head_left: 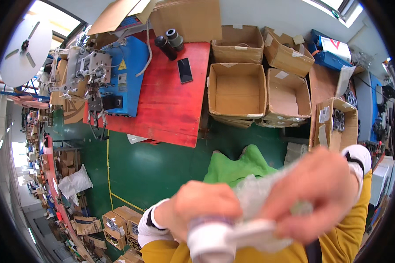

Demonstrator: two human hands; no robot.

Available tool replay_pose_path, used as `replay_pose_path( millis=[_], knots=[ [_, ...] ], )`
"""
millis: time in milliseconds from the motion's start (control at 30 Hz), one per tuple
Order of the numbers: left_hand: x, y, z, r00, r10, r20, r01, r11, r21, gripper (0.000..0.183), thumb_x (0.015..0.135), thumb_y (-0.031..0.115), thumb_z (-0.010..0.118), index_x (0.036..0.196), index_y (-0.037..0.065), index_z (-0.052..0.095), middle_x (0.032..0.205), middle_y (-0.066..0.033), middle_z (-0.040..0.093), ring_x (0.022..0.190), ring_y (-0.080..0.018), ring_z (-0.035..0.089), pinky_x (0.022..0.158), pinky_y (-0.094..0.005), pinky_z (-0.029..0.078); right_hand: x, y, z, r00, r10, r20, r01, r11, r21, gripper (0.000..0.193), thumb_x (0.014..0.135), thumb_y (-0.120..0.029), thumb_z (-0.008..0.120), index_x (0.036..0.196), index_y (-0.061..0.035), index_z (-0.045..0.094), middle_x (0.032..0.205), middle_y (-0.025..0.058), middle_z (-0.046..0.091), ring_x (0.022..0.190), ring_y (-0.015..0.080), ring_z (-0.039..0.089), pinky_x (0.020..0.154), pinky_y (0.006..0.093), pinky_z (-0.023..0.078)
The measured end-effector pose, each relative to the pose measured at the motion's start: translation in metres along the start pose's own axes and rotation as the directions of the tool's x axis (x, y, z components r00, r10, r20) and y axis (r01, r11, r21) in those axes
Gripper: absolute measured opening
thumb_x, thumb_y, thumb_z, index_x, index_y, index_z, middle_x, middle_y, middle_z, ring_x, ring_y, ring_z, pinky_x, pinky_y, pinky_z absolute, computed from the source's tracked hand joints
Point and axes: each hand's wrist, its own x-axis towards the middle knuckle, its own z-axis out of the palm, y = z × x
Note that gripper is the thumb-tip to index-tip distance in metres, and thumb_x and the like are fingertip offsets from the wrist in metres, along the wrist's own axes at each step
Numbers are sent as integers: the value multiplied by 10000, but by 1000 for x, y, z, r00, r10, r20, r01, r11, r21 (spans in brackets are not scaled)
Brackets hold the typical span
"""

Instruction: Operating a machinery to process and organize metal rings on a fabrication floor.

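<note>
Close in front of my body, my left hand (pixel 204 201) is closed round a white round thing (pixel 211 243) that looks like a roll, with a purplish band at its upper edge. From it a pale strip (pixel 252 232) runs across to my right hand (pixel 314 193). The fingers of that hand are pinched at the strip's far end. Crumpled clear plastic (pixel 252 195), apparently a bag, bunches up between both hands and partly behind the right one. Motion blur smears both hands, so the exact kind of the white thing is unclear.
Ahead stands a red table (pixel 171 105) with a blue machine (pixel 129 79), a phone (pixel 184 70) and a black bottle (pixel 166 47). Open cardboard boxes (pixel 237 90) are stacked to its right. Another box (pixel 338 125) holds metallic round parts. Boxes of parts (pixel 116 223) stand at lower left.
</note>
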Motion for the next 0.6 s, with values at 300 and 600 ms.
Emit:
replay_pose_path(
  millis=[300,600],
  knots=[
    [8,-56,5,853,-276,-444,340,938,71,473,612,26,697,1039,16,496,942,-46,569,847,-116,536,759,-254,429,22,75,0,846,-477,-237,118,602,-790,170,660,-58,625,827,-38,603,701,55,584,601,175,561,539,273,476],
    [3,-89,6,796,-313,-518,322,944,-74,518,627,36,679,1100,17,471,967,-48,558,883,-116,536,779,-262,431,20,105,9,841,-539,-50,216,419,-882,385,663,-140,651,1002,-11,523,997,92,538,908,253,534,773,348,460]
  ],
)
